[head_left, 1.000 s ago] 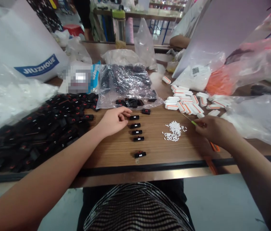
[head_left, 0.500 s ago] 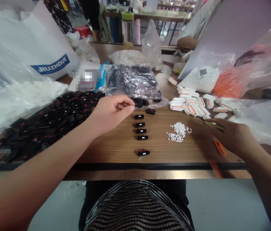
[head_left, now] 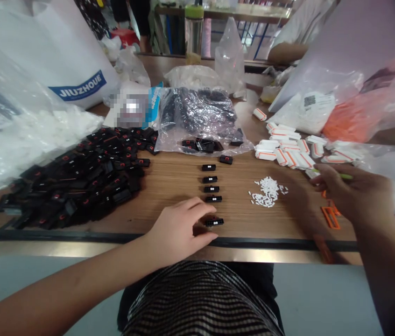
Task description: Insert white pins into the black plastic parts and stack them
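Note:
My left hand (head_left: 179,228) is low over the table near its front edge, thumb and fingers apart around the nearest black connector housing (head_left: 215,222). Whether the fingertips touch it I cannot tell. Two white dots show on this housing, and similar black housings (head_left: 212,189) lie in a column beyond it. On the right, my right hand (head_left: 362,191) is closed on a thin tool with a yellow-green handle (head_left: 346,176); its tip is hard to make out. Small white pins (head_left: 268,189) lie in a pile between the column and that hand.
Loose black housings (head_left: 88,182) heap at left, and a clear bag of them (head_left: 201,112) lies behind the column. White pieces with orange stripes (head_left: 288,151) sit at back right. Orange frames (head_left: 331,217) lie near my right hand. A bottle (head_left: 193,37) stands at the back.
My left hand has come down and toward me, from beside the clear bag to the nearest housing. My right hand has shifted slightly right, still with the green-handled tool.

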`<control>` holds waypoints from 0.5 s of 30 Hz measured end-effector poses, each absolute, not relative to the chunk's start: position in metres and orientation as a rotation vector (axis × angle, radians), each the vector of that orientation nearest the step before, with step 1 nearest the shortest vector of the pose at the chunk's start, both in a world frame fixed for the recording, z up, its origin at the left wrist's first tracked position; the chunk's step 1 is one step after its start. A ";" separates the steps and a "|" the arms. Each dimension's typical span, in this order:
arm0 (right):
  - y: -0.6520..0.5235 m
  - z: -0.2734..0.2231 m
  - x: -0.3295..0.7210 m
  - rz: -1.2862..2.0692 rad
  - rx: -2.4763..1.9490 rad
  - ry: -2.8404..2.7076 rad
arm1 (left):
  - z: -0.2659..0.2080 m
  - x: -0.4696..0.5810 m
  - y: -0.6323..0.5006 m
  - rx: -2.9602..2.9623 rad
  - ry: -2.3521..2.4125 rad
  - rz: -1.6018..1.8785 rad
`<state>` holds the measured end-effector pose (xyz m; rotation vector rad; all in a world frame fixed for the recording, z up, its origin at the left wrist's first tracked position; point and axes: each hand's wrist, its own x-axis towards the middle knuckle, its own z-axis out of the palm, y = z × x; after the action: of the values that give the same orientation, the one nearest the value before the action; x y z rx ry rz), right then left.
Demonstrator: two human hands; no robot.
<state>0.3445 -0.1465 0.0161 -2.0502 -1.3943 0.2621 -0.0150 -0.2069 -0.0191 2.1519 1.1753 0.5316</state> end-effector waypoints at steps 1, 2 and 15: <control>-0.151 0.023 0.333 0.211 -2.002 -1.341 | -0.020 -0.013 -0.207 2.177 1.176 0.539; -0.157 0.029 0.321 0.178 -1.938 -1.269 | -0.021 -0.012 -0.207 2.197 1.177 0.549; -0.194 0.039 0.267 0.767 -1.703 -1.681 | -0.033 -0.001 -0.203 2.193 1.192 0.686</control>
<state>0.2667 -0.1940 0.0390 -1.7029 -1.6805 0.7673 -0.0008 -0.2028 -0.0325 2.1933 1.1922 0.6859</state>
